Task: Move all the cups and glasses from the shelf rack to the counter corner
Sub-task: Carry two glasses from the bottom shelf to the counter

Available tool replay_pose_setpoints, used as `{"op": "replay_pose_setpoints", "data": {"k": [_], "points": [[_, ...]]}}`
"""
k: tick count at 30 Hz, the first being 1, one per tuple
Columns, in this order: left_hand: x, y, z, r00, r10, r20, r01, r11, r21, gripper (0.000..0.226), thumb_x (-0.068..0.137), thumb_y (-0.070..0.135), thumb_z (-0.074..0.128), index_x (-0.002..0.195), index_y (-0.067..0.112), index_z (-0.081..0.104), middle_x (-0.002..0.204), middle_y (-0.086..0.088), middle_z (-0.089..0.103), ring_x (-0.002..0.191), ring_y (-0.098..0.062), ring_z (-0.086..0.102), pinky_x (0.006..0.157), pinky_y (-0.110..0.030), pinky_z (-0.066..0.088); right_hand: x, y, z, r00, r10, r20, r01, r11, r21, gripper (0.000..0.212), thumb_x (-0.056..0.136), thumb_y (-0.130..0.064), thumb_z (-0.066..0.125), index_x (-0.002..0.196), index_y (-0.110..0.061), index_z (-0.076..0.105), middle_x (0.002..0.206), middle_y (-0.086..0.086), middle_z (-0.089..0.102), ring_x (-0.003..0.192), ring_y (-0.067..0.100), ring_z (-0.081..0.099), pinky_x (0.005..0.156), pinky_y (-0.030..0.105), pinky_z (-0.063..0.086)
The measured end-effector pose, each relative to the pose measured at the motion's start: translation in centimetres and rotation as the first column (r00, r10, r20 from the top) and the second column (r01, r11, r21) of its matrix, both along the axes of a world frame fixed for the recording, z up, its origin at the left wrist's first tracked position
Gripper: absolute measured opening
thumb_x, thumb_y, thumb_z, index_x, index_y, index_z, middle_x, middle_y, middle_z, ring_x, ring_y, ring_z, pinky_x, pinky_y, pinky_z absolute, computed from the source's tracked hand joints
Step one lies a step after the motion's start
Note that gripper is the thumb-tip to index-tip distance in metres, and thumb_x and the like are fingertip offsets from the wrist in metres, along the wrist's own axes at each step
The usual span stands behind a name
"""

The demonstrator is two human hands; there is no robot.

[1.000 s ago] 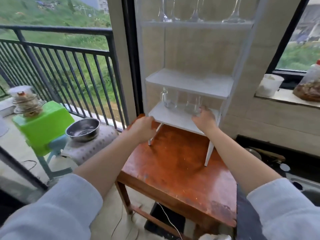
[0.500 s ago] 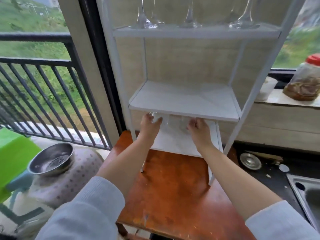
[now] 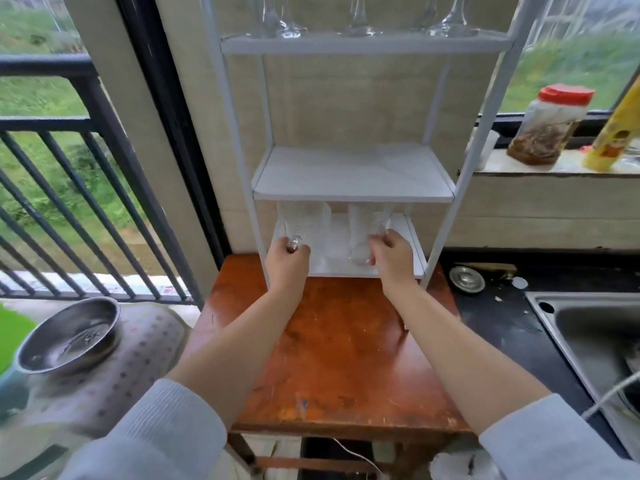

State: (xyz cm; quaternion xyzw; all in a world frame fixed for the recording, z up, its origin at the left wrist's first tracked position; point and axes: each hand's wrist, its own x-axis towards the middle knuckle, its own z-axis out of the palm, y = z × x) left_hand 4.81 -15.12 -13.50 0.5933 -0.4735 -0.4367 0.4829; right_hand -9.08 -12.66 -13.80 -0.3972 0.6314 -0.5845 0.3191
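Note:
A white shelf rack [image 3: 353,194] stands on a brown wooden table [image 3: 339,344]. Two clear glass mugs sit on its bottom shelf. My left hand [image 3: 287,263] is closed around the handle of the left mug [image 3: 303,220]. My right hand [image 3: 391,256] grips the handle of the right mug [image 3: 362,233]. The middle shelf holds nothing. Several stemmed glasses [image 3: 360,19] stand on the top shelf, with only their bases and stems in view.
A black counter [image 3: 495,327] with a steel sink [image 3: 595,337] lies to the right, a small metal lid [image 3: 467,279] on it. A red-capped jar [image 3: 547,124] and yellow bottle [image 3: 614,133] stand on the window ledge. A steel bowl [image 3: 69,336] sits at the left.
Both hands reached into the bottom shelf and closed on the mug handles. The view moved closer to the rack and shifted right.

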Motion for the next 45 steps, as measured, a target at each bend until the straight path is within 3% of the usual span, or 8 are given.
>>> {"op": "replay_pose_setpoints", "data": {"k": [5,10,18,22,29,37,42,45], "points": [[0.9,3.0,0.3,0.994,0.036,-0.107,-0.044,0.996,-0.072,0.039,0.074,-0.007,0.041,0.05,0.017,0.021,0.052,0.002,0.022,0.049,-0.012,0.017,0.042,-0.019,0.018,-0.5,3.2,0.4,0.992,-0.1,0.075,0.098,0.995,0.031,0.031,0.079,-0.003,0.05,0.054,-0.013,0.035,0.052,0.006,0.03,0.051,0.016,0.027,0.052,0.028,0.024],[-0.3,5.9,-0.2,0.987,0.009,-0.159,-0.014,0.999,-0.032,0.041,0.071,-0.012,0.041,0.047,0.018,0.025,0.05,0.002,0.024,0.048,-0.012,0.02,0.046,-0.024,0.016,-2.2,8.8,-0.1,0.957,-0.24,0.164,0.239,0.971,0.026,0.039,0.069,0.004,0.049,0.039,-0.018,0.035,0.026,-0.014,0.026,0.031,0.004,0.022,0.036,0.015,0.016],[-8.0,10.9,-2.3,0.967,-0.25,-0.057,0.248,0.968,-0.034,0.038,0.073,-0.01,0.045,0.048,0.013,0.029,0.053,-0.002,0.026,0.053,-0.013,0.021,0.051,-0.028,0.019,-8.1,21.2,-3.7,0.876,-0.475,0.082,0.462,0.876,0.135,0.041,0.069,0.008,0.051,0.043,-0.015,0.03,0.026,-0.01,0.02,0.042,0.011,0.018,0.042,0.022,0.013],[-14.1,15.9,-2.8,0.906,-0.411,-0.103,0.412,0.911,-0.009,0.041,0.074,-0.012,0.044,0.046,0.014,0.028,0.051,-0.001,0.026,0.049,-0.011,0.022,0.032,-0.009,0.018,-12.2,28.0,-3.2,0.819,-0.545,0.18,0.535,0.838,0.105,0.042,0.072,0.008,0.05,0.041,-0.014,0.032,0.026,-0.013,0.022,0.032,0.006,0.018,0.036,0.014,0.013],[-27.1,29.9,-2.5,0.714,-0.689,-0.125,0.693,0.721,-0.011,0.042,0.07,-0.01,0.048,0.05,0.018,0.024,0.052,0.001,0.022,0.052,-0.012,0.016,0.042,-0.022,0.013,-19.6,45.9,-1.8,0.623,-0.61,0.489,0.716,0.697,-0.042,0.066,0.084,0.003,0.038,0.02,-0.015,0.032,0.02,-0.008,0.023,0.021,0.004,0.019,0.03,0.012,0.018],[-41.8,50.9,-1.2,0.452,-0.85,-0.271,0.892,0.434,0.127,0.033,0.074,-0.011,0.044,0.051,0.013,0.039,0.054,-0.004,0.036,0.049,-0.016,0.03,0.048,-0.024,0.022,-27.6,67.5,0.0,0.49,-0.757,0.433,0.847,0.531,-0.031,0.058,0.091,-0.008,0.04,0.033,-0.019,0.036,0.024,-0.007,0.028,0.025,0.005,0.026,0.034,0.016,0.026],[-47.7,61.1,-1.8,0.332,-0.849,-0.412,0.935,0.237,0.265,0.03,0.081,0.003,0.048,0.054,0.013,0.041,0.022,0.008,0.034,0.04,-0.013,0.029,0.047,-0.024,0.023,-30.6,77.4,-0.1,0.358,-0.838,0.411,0.918,0.397,0.012,0.047,0.095,-0.01,0.037,0.048,-0.015,0.032,0.026,-0.006,0.028,0.026,0.003,0.026,0.047,0.021,0.026],[-51.8,67.1,-2.0,0.242,-0.838,-0.489,0.953,0.11,0.282,0.021,0.087,0.013,0.052,0.066,0.013,0.049,0.033,0.005,0.05,0.033,-0.006,0.043,0.052,-0.019,0.035,-32.7,82.8,-0.3,0.262,-0.866,0.427,0.952,0.304,0.033,0.045,0.096,-0.011,0.038,0.051,-0.014,0.036,0.027,-0.007,0.029,0.03,0.005,0.028,0.053,0.024,0.027]]}}
